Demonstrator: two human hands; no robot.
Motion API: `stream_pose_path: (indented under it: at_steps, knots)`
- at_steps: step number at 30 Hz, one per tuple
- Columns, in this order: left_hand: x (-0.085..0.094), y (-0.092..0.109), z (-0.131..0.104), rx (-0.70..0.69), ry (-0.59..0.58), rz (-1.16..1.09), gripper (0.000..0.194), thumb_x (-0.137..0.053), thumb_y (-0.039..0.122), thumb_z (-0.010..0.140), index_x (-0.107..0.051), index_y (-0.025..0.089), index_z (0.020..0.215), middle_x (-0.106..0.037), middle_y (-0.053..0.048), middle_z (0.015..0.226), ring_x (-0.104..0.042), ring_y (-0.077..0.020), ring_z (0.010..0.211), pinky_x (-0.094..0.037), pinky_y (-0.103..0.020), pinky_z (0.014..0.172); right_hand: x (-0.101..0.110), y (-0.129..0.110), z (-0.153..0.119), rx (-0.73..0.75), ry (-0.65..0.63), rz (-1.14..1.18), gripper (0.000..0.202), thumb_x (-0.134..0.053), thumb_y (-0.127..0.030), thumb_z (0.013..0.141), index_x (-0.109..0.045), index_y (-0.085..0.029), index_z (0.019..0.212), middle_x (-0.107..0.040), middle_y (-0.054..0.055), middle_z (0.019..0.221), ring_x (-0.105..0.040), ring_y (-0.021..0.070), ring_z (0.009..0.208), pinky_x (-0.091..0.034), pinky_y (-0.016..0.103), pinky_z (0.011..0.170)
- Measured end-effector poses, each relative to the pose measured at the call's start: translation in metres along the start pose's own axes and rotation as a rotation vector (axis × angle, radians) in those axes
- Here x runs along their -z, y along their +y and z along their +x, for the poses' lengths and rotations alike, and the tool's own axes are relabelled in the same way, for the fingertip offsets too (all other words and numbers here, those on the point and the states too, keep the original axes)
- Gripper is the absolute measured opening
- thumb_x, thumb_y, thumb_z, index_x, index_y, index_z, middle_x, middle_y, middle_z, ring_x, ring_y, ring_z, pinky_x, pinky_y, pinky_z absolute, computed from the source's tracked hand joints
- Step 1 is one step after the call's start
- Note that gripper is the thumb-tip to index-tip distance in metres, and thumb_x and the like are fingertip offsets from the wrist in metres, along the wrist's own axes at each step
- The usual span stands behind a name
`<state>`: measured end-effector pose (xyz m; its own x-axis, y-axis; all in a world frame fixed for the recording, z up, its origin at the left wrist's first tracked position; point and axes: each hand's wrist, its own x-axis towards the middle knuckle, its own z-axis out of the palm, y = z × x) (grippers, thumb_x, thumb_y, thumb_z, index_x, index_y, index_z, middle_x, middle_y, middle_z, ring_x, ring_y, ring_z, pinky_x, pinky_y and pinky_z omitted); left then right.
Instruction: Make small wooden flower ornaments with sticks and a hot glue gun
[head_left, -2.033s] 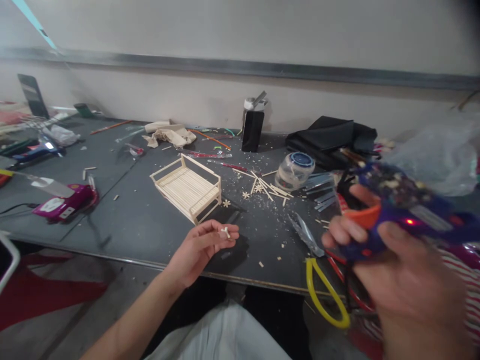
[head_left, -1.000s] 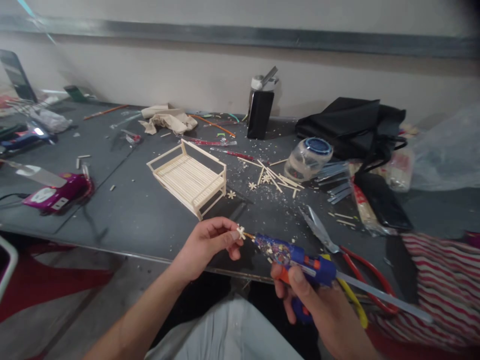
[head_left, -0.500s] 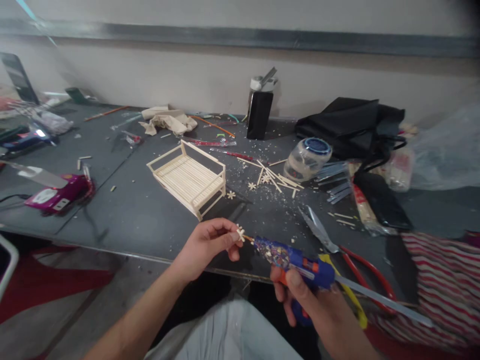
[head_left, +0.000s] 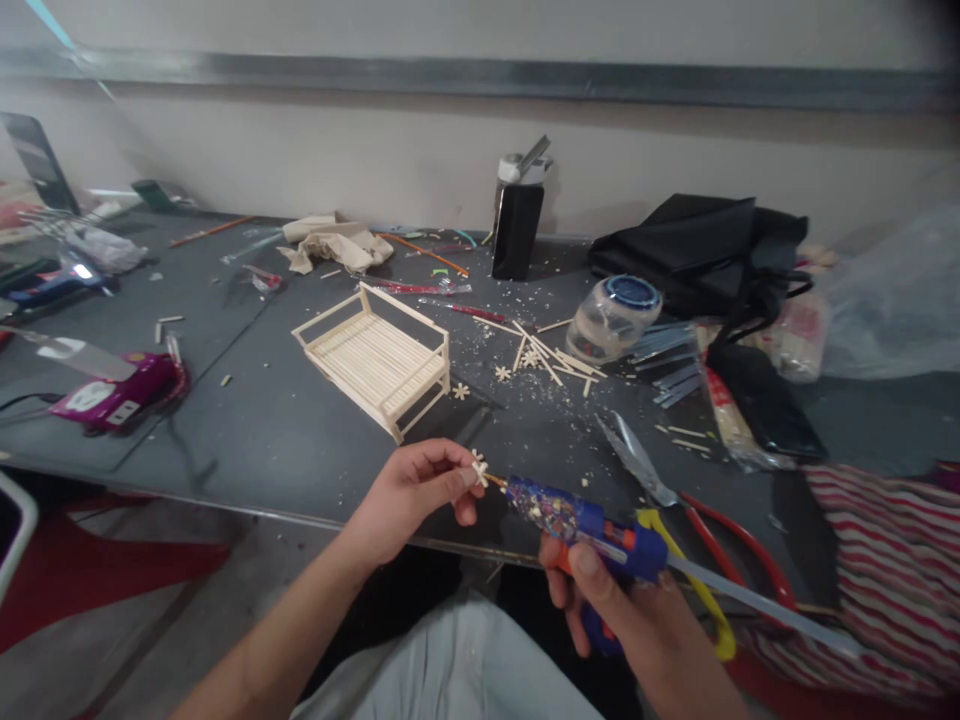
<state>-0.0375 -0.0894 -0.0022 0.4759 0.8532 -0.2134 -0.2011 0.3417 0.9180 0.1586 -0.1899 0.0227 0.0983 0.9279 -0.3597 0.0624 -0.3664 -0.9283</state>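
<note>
Over the front of the counter (head_left: 255, 430): the small wooden star (head_left: 481, 472) is held in the air, and the stick tray (head_left: 367, 350) is placed behind it, to the left.
Left hand (head_left: 409, 495): the star is pinched between thumb and fingers at one side only, probably so that the other side is left free and the skin is kept from the heat.
Right hand (head_left: 637, 610): the glue gun (head_left: 600, 525) is grasped, with the fingers closed around its grip, perhaps for a steady aim; how hard it is squeezed cannot be told.
Nozzle (head_left: 495, 481): it is pointed at the star; contact seems likely, but the place is too small to be sure.
Glue stick (head_left: 757, 600): it is left standing out of the back of the gun, presumably to be fed in.
Scissors (head_left: 652, 480): they are laid open beyond the gun, seemingly within reach.
Loose stars (head_left: 460, 391): they are scattered between the tray and the jar (head_left: 611, 330), probably kept close as supply.
Compared with two seconds ago: the gun was then raised at the right, well apart from the star; now its tip has been brought to it. The tray has not been moved.
</note>
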Motion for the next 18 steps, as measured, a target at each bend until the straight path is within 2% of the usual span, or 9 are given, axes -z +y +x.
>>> stream_pose_path:
  at_steps: [6, 15, 18]
  knots:
    - [-0.0004, 0.0011, -0.0001, 0.001, 0.002, 0.006, 0.014, -0.070, 0.026, 0.083, -0.065, 0.012, 0.083, -0.069, -0.001, 0.074, -0.061, -0.0068, 0.054, -0.045, -0.020, 0.058, 0.0014, -0.0002, 0.0000, 0.017, -0.010, -0.058, 0.052, -0.052, -0.066, 0.084, -0.067, -0.017, 0.079, -0.058, 0.001, 0.064, -0.051, 0.0089, 0.043, -0.038, 0.023, 0.044]
    - [0.0033, 0.0015, -0.0004, 0.012, -0.047, -0.024, 0.014, -0.070, 0.026, 0.083, -0.065, 0.013, 0.085, -0.068, -0.002, 0.076, -0.060, -0.0077, 0.056, -0.046, -0.022, 0.059, -0.0022, -0.0009, 0.0001, 0.017, -0.017, 0.013, 0.051, -0.054, -0.065, 0.084, -0.065, -0.016, 0.074, -0.057, 0.001, 0.063, -0.050, 0.0088, 0.043, -0.038, 0.023, 0.043]
    - [0.0034, 0.0028, -0.0007, 0.011, -0.043, -0.028, 0.014, -0.071, 0.025, 0.082, -0.065, 0.013, 0.083, -0.067, -0.001, 0.073, -0.058, -0.0074, 0.054, -0.045, -0.021, 0.056, -0.0018, -0.0011, -0.0006, 0.014, -0.011, 0.026, 0.050, -0.055, -0.065, 0.083, -0.066, -0.016, 0.078, -0.058, 0.001, 0.063, -0.050, 0.0089, 0.043, -0.037, 0.023, 0.042]
